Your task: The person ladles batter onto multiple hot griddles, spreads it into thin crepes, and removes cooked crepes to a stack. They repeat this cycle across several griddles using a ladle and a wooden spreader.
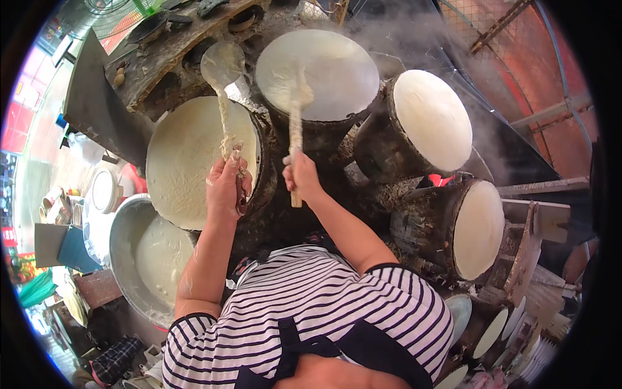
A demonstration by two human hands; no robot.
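Note:
My left hand [228,181] is closed around the batter-coated handle of a ladle [222,63]. The ladle's round bowl is raised beyond the left round griddle [188,155], which is covered with a pale layer. In my right hand [302,174] is the handle of a wooden spatula [296,129]. Its far end reaches over the middle round griddle [350,71], where a pale smear of batter lies around it. White vapour hangs over the middle griddle.
Two more dark drums with white round tops stand right: one top [433,120] farther away, another top [479,230] nearer. A large metal basin [120,227] of pale batter sits by my left arm. A dark upright panel [97,104] stands far left. Steam drifts at the back right.

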